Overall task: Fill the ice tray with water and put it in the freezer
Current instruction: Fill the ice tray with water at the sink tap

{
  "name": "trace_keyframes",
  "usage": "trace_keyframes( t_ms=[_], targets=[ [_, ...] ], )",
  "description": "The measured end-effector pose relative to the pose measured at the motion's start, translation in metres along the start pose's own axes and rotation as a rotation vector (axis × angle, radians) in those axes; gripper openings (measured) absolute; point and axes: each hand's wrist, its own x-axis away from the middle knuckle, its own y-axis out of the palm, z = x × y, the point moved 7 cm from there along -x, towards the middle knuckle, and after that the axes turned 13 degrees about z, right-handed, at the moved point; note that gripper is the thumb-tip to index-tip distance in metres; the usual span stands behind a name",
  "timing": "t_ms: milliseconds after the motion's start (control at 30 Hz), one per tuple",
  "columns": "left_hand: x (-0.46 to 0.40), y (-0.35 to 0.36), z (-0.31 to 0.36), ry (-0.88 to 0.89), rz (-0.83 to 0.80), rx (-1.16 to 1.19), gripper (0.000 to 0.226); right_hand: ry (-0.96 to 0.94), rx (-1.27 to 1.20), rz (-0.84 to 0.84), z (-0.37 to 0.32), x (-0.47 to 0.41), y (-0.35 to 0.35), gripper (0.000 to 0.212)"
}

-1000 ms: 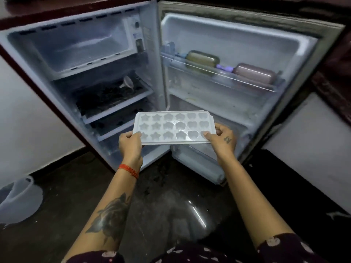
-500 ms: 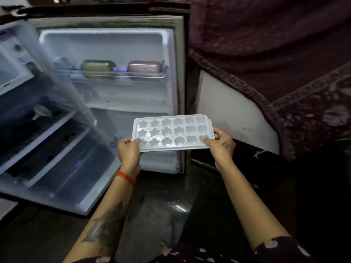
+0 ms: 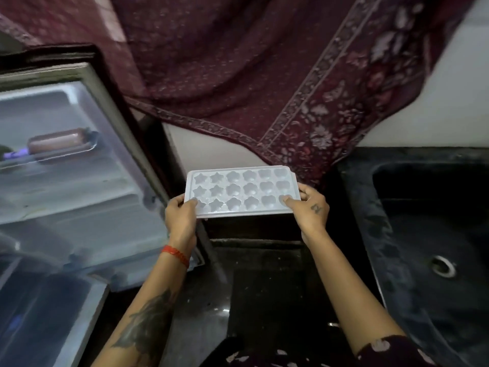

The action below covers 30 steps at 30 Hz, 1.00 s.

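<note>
A white ice tray (image 3: 242, 190) with star and flower shaped cells is held level in front of me, its cells looking dry. My left hand (image 3: 181, 217) grips its near left corner, thumb on top. My right hand (image 3: 311, 207) grips its near right corner the same way. The open fridge door (image 3: 79, 165) stands at the left. A black sink (image 3: 434, 234) with a metal drain (image 3: 444, 266) lies at the right. The freezer compartment is out of view.
A maroon patterned cloth (image 3: 264, 75) hangs behind the tray, draped over the wall. A door shelf holds a brown box (image 3: 57, 140). Dark stone floor (image 3: 259, 287) lies below the tray, between the fridge door and the sink's edge.
The view has swung right, away from the fridge interior toward the sink. Both hands have carried the ice tray along, still held by its two near corners.
</note>
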Motion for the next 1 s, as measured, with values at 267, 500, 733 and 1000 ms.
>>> trace_keyframes(
  t_ms=[267, 500, 733, 1000],
  targets=[
    [0.035, 0.123, 0.016, 0.027, -0.254, -0.123, 0.026, 0.096, -0.010, 0.286, 0.020, -0.046, -0.084, 0.033],
    [0.072, 0.232, 0.018, 0.064, -0.530, -0.202, 0.028, 0.151, 0.001, 0.560, 0.035, -0.068, -0.153, 0.029],
    [0.118, 0.311, 0.010, 0.115, -0.789, -0.284, 0.028, 0.205, -0.056, 0.816, 0.050, -0.059, -0.205, 0.027],
    [0.198, 0.362, -0.008, 0.146, -1.031, -0.333, 0.011, 0.285, -0.079, 1.036, 0.067, -0.034, -0.270, 0.026]
  ],
)
